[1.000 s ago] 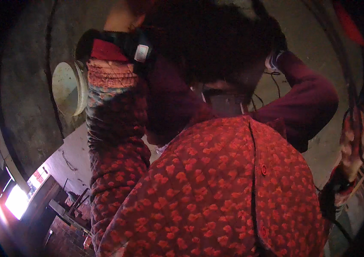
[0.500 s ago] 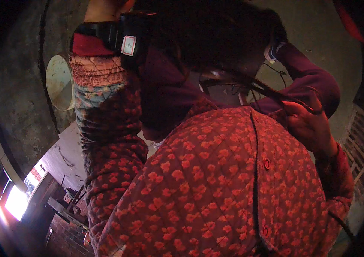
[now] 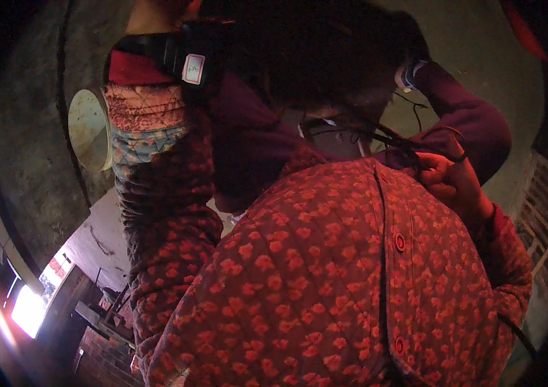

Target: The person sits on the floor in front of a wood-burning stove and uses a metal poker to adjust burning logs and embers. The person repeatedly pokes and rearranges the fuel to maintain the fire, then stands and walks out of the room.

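Observation:
My left hand [image 3: 154, 16] is at the top edge, mostly cut off, so its fingers are hidden. A black band with a boxy black device [image 3: 199, 68] circles that wrist. My right hand [image 3: 445, 177], right of my jacket front, has its fingers curled in on a thin dark cable [image 3: 393, 137]. The cable runs leftward from it and loops above the hand. Just beyond my chest a person in a purple top bends close, dark hair [image 3: 345, 58] filling the top middle. That person's sleeve [image 3: 470, 119] is bent behind my right hand.
A pale, stained bucket [image 3: 88, 129] stands left of my left sleeve. Slatted wood [image 3: 541, 213] is at the right edge. Bright window light [image 3: 29, 309] and a brick wall [image 3: 103, 355] show at lower left. Another dark cable [image 3: 518, 335] hangs beside my right elbow.
My right hand has shifted slightly left and inward, and its fingers have curled more tightly. The cable by it has moved along. My left arm looks nearly unchanged.

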Motion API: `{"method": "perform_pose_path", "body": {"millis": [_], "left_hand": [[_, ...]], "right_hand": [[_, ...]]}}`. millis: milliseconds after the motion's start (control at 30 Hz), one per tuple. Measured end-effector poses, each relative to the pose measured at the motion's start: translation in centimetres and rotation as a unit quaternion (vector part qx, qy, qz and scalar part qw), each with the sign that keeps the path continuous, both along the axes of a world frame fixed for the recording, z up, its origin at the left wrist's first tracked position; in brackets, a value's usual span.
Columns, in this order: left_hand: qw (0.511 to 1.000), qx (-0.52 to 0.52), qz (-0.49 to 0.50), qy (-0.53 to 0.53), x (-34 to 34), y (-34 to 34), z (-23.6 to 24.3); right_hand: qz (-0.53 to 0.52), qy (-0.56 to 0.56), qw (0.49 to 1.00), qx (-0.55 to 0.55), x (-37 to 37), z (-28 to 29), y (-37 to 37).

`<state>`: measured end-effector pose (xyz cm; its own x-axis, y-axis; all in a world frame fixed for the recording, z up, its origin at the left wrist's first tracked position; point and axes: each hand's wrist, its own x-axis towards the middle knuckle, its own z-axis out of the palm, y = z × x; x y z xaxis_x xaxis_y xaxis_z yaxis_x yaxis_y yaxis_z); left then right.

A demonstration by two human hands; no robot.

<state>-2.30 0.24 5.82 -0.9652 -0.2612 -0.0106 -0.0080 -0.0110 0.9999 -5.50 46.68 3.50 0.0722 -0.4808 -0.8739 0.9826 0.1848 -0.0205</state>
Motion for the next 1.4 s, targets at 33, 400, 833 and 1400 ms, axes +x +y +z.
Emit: {"method": "perform_pose_path", "body": {"millis": [33, 400, 833, 1400], "left_hand": [[1.0, 0.0, -0.002, 0.003, 0.1, 0.0, 0.1], [0.988, 0.095, -0.054, 0.105, -1.8, 0.3, -2.0], [0.989, -0.14, 0.038, -0.029, -2.6, 2.3, -0.3], [0.991, -0.113, 0.058, -0.043, -3.8, 3.4, -1.4]], "right_hand": [[-0.01, -0.014, 1.0, -0.016, -0.1, -0.2, 0.0], [0.042, 0.135, 0.989, -0.047, 1.1, -2.1, 1.2], [-0.241, 0.077, 0.945, -0.207, 5.9, 3.7, 7.1], [-0.202, 0.256, 0.907, -0.266, 10.1, 8.8, 11.6]]}}
